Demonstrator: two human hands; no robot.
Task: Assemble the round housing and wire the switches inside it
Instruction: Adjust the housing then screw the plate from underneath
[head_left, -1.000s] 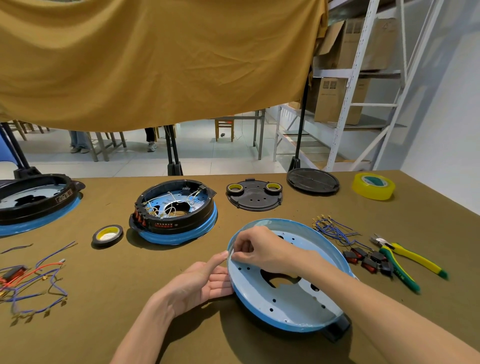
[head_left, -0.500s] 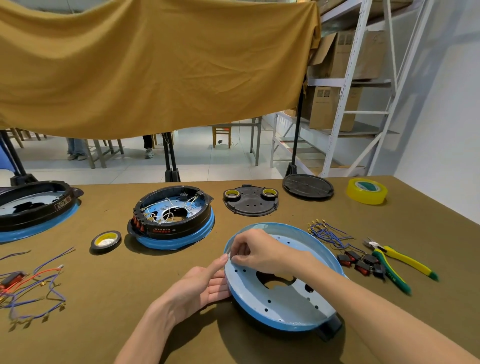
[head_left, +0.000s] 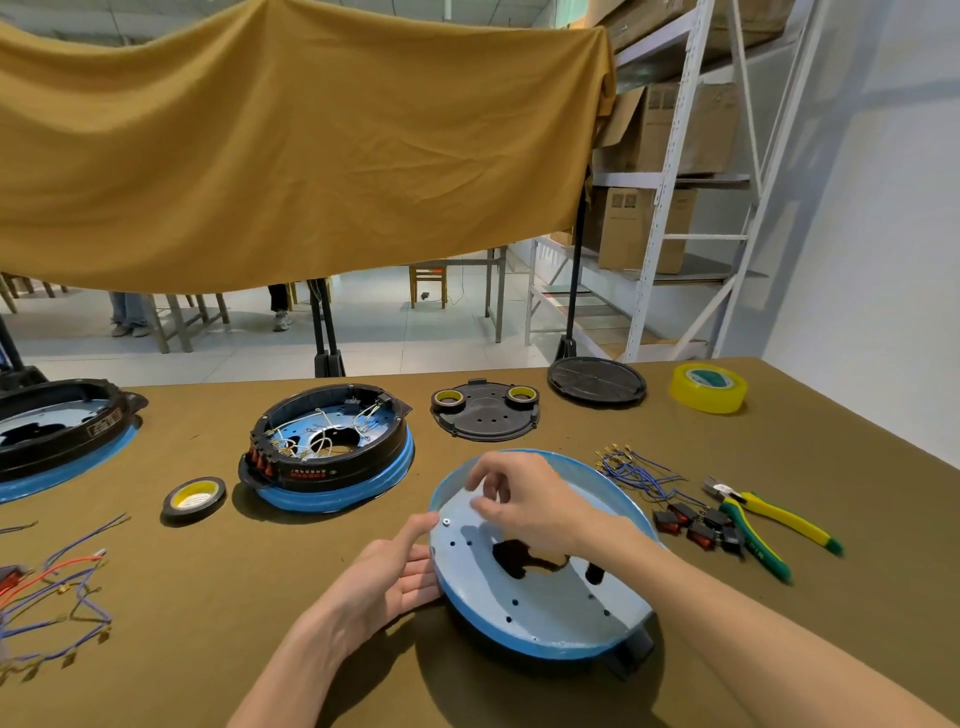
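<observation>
While the left hand (head_left: 384, 571) props its rim, blue housing (head_left: 545, 597) tilted left-edge-up — right hand (head_left: 524, 501) fingers loose, grasping nothing.

This is a workshop or small assembly room. A bench (head_left: 208, 597) with brown cover holds housings (head_left: 332, 452), wires (head_left: 634, 467), pliers (head_left: 769, 525) and tape rolls (head_left: 707, 387). Far right stands a metal rack (head_left: 670, 182) with cardboard boxes (head_left: 639, 228). A yellow cloth (head_left: 291, 150) hangs behind the bench.
</observation>
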